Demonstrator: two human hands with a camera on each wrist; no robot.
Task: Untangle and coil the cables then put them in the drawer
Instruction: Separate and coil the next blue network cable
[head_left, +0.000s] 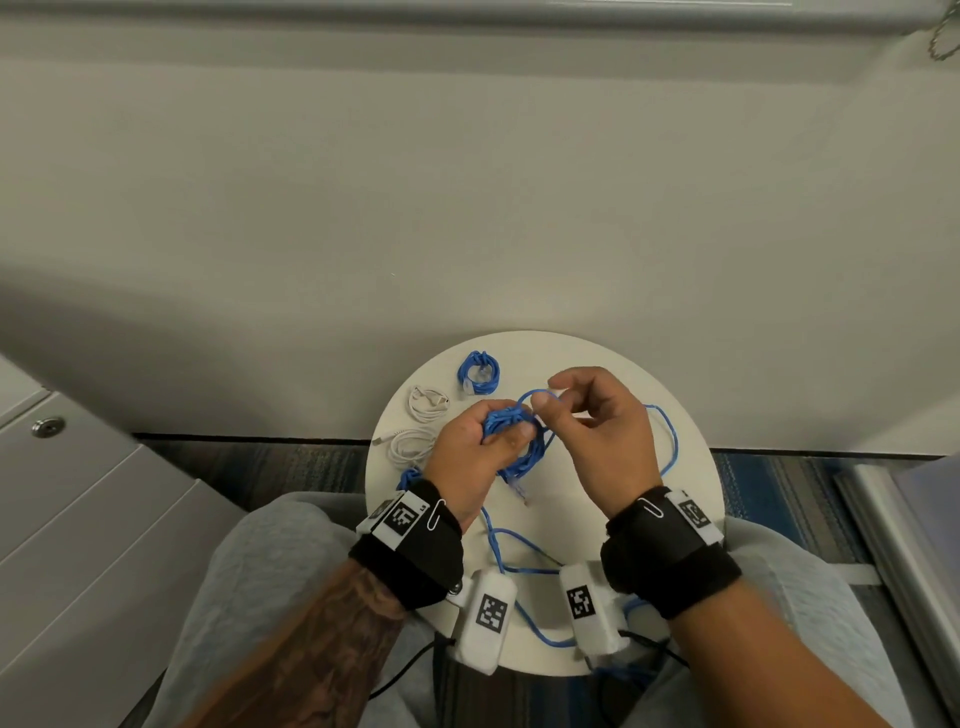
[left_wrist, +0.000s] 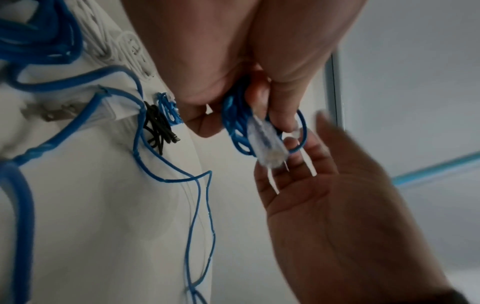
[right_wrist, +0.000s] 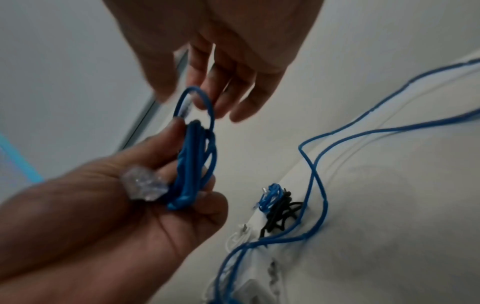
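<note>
The person sat at a small round white table (head_left: 691, 467) with both hands up over it. The left hand (head_left: 467, 457) was curled tight around a bunch of blue cable loops (head_left: 511, 431), with a clear plastic plug (left_wrist: 267, 144) poking out of the bunch. The right hand (head_left: 597, 431) was pinching the top loop of that same blue cable between thumb and finger, right next to the left hand.

I thought the person was tucking the end in so the coil would stay shut. To do that well, the left hand should keep squeezing the loops flat so they don't spring open. The right hand should push the end through the middle and pull it snug, but not yank it. The plug could catch on a loop, so it should go through slowly.

A long loose blue cable (head_left: 670, 441) still ran across the table and down past the near edge, and a tangled black cable (right_wrist: 280, 211) lay by a small blue coil (right_wrist: 271, 195). Those looked like work left to do.

On the far left of the table sat a tidy blue coil (head_left: 478, 370) and two white coiled cables (head_left: 428, 402), well apart from the hands. A grey cabinet with a round lock (head_left: 48, 427) stood to the left. I could not tell if it had the drawer. It looked closed, and no cables were in it that I could see.
</note>
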